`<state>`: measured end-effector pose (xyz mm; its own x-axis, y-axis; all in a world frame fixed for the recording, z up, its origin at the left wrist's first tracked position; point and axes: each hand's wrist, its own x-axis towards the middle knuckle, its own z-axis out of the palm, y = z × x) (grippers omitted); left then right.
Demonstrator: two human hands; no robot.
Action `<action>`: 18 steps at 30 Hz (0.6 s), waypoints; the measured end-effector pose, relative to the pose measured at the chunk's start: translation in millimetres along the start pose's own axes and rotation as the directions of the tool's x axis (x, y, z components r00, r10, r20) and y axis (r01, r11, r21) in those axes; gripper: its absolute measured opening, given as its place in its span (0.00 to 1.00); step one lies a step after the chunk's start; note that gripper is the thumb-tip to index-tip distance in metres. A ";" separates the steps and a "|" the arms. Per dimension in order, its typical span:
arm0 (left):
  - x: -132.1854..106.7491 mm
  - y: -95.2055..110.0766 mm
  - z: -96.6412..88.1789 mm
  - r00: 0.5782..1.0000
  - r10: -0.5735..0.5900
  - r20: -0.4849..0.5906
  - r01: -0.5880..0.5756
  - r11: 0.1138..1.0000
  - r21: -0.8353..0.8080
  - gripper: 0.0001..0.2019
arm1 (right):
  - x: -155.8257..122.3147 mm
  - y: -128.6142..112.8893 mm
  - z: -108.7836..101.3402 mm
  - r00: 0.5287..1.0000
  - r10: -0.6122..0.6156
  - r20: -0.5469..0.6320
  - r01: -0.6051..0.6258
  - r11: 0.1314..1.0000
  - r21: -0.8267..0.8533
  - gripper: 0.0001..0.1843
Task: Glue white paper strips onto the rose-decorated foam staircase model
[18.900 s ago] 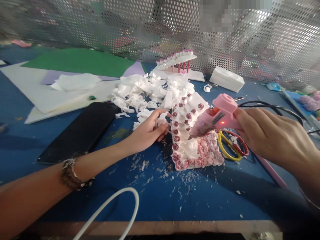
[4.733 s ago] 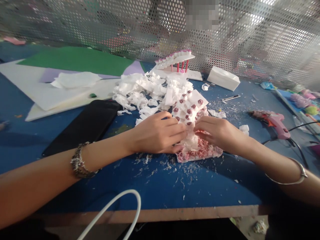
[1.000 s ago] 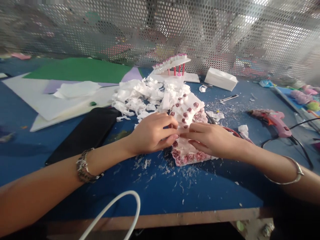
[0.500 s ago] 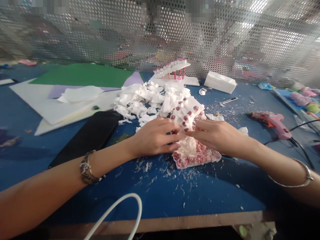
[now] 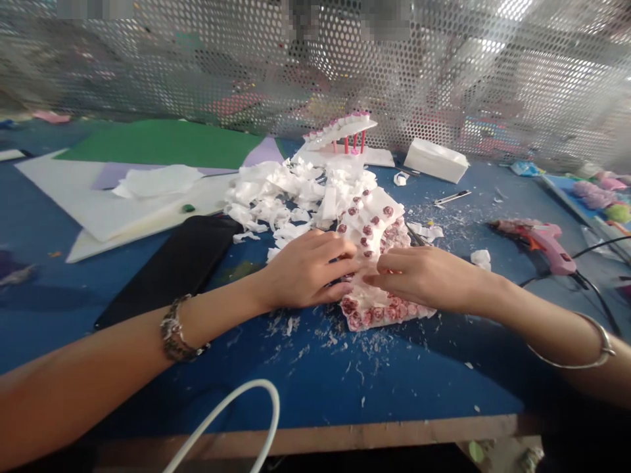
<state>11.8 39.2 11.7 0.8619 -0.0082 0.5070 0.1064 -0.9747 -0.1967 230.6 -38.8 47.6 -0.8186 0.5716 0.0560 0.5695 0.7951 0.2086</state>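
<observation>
A white board studded with small pink paper roses (image 5: 382, 309) lies on the blue table (image 5: 315, 374) in front of me. My left hand (image 5: 308, 268) rests on its left edge, fingers curled and pressed together against the white tissue there. My right hand (image 5: 424, 276) lies across the board from the right, fingertips pinched next to those of the left hand. What the fingertips pinch is hidden. A second white piece dotted with dark red roses (image 5: 372, 220) leans just behind the hands.
A heap of torn white tissue (image 5: 280, 190) lies behind the board. A black phone (image 5: 172, 266) is at left, a pink glue gun (image 5: 537, 238) with its cord at right. Coloured foam sheets (image 5: 158, 141), a tissue pack (image 5: 434, 159) and a perforated metal screen (image 5: 315, 72) stand farther back.
The glue gun that my right hand held earlier now lies on the table at right. Both hands have come together on the rose board and shift slightly over it.
</observation>
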 end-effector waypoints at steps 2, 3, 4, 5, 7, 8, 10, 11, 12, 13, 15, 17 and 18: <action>0.8 0.2 -0.3 1.000 -0.001 -0.015 0.001 1.000 -0.008 0.15 | -0.9 0.1 -2.2 1.000 -0.007 0.000 0.007 1.000 -0.022 0.15; 1.4 0.3 -0.7 1.000 0.000 -0.020 0.000 1.000 -0.008 0.15 | -2.2 1.0 -4.9 1.000 -0.013 -0.003 0.013 0.999 -0.032 0.15; 2.0 0.4 -1.1 1.000 0.004 -0.023 -0.004 1.000 -0.004 0.14 | -3.9 2.5 -8.2 1.000 -0.017 -0.008 0.016 0.999 -0.040 0.15; 2.4 0.5 -1.3 1.000 0.008 -0.024 -0.008 1.000 0.002 0.13 | -6.0 4.4 -12.0 1.000 -0.018 -0.016 0.018 0.999 -0.045 0.16; 2.7 0.7 -1.1 1.000 0.015 -0.016 -0.014 1.000 0.008 0.11 | -10.6 9.1 -19.0 0.999 -0.003 -0.036 0.001 0.999 -0.051 0.16; 2.6 0.8 -0.6 1.000 0.011 -0.008 -0.011 1.000 0.000 0.10 | -12.8 11.5 -21.7 0.999 0.013 -0.044 -0.015 0.999 -0.044 0.16; 1.9 1.0 0.4 1.000 -0.028 0.011 0.028 0.998 -0.061 0.09 | -16.2 16.5 -24.7 0.997 0.068 -0.044 -0.068 0.998 -0.007 0.17; 1.6 1.0 0.4 0.997 -0.067 0.021 0.069 0.991 -0.114 0.11 | -17.5 19.1 -25.2 0.993 0.109 -0.048 -0.109 0.994 0.012 0.17; 1.7 1.0 -0.3 0.992 -0.122 0.035 0.127 0.977 -0.170 0.15 | -18.6 21.8 -25.2 0.986 0.157 -0.062 -0.156 0.987 0.022 0.17; 2.0 0.8 -1.6 0.980 -0.190 0.051 0.197 0.955 -0.220 0.20 | -19.5 24.6 -25.1 0.975 0.205 -0.081 -0.204 0.979 0.023 0.17; 3.9 0.2 -6.1 0.932 -0.346 0.104 0.361 0.893 -0.268 0.32 | -21.5 30.4 -25.5 0.950 0.288 -0.119 -0.290 0.957 0.004 0.17; 6.7 -0.9 -10.7 0.853 -0.485 0.191 0.520 0.820 -0.239 0.40 | -23.5 35.5 -27.0 0.926 0.350 -0.144 -0.354 0.935 -0.007 0.17; 8.3 -1.5 -12.0 0.803 -0.542 0.248 0.591 0.777 -0.216 0.42 | -24.6 37.5 -28.0 0.912 0.378 -0.159 -0.383 0.924 -0.003 0.17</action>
<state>12.8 37.8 26.2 0.7574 0.5772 0.3054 0.4855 -0.8105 0.3277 269.9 -28.7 81.4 -0.5432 0.7899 0.2848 0.8396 0.5146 0.1742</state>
